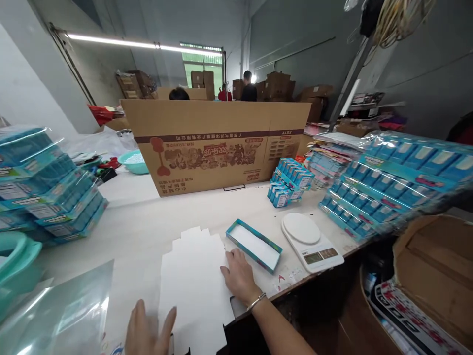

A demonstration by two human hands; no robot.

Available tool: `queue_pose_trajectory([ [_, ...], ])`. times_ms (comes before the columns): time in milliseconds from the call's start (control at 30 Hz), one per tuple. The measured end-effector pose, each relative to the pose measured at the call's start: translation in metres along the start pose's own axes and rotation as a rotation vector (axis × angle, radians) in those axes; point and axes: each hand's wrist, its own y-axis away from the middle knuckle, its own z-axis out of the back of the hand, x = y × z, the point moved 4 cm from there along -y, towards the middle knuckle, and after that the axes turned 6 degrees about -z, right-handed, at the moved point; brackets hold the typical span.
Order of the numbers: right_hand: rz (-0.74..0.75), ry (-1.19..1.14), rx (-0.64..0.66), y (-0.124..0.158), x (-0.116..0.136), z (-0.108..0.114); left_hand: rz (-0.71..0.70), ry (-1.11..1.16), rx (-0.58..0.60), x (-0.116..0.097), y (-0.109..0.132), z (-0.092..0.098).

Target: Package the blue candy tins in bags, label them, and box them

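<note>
Flat white die-cut card blanks (195, 281) lie on the table in front of me, their notched flaps pointing away. My right hand (239, 278), with a bracelet at the wrist, rests at their right edge, thumb and fingers apart. Low at the left edge of the blanks is my left hand (146, 333), thumb spread from the fingers and nothing visible in it. Just beyond my right hand sits a shallow blue tray box (274, 268) with a white inside. A white digital scale (321, 264) stands to the right of that tray.
A large brown carton (210, 118) stands across the table's far side. Wrapped stacks of blue boxes stand left (66, 197) and right (391, 182), with a smaller stack (290, 180) between. Clear plastic sheets (74, 305) and a teal basin (18, 266) lie left. People are behind the carton.
</note>
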Motion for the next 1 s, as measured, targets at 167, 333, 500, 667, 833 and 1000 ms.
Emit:
queue_pose_trajectory([
  [167,-0.011,0.064,-0.108,0.000,0.006,-0.007,-0.218,-0.371,0.025,-0.014,-0.016,-0.028],
  [333,-0.020,0.024,-0.056,-0.006,0.008,-0.008,-0.274,-0.416,0.019,-0.012,-0.007,-0.028],
  [500,0.074,-0.270,-0.175,-0.005,0.008,-0.002,-0.274,-0.350,-0.001,-0.013,-0.003,-0.029],
  [667,-0.017,-0.986,0.211,-0.024,0.000,0.000,-0.158,0.005,-0.042,-0.010,-0.009,-0.015],
  [833,-0.034,-1.275,0.433,-0.025,0.002,0.007,0.168,0.669,-0.044,-0.017,-0.033,0.021],
  [1000,0.011,-1.279,0.610,-0.014,0.007,0.018,0.298,0.984,0.305,-0.047,-0.035,0.031],
])
